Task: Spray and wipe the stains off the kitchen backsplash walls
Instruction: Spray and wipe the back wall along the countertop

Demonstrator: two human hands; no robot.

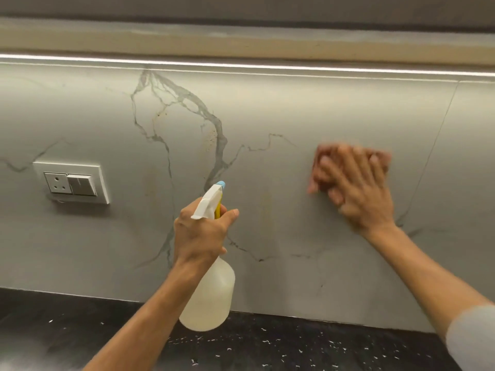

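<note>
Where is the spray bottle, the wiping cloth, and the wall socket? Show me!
spray bottle (207, 295): head view, on its cloudy round body below the left hand.
cloth (320, 159): head view, on the reddish edge showing past the right hand's fingers.
wall socket (57, 182): head view, on the three-hole face.

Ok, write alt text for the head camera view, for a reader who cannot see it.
A person's right hand presses a reddish cloth, blurred by motion, flat against a grey marbled backsplash, while the left hand grips a translucent spray bottle aimed at the wall. A wall socket sits at left above a dark speckled counter.
</note>
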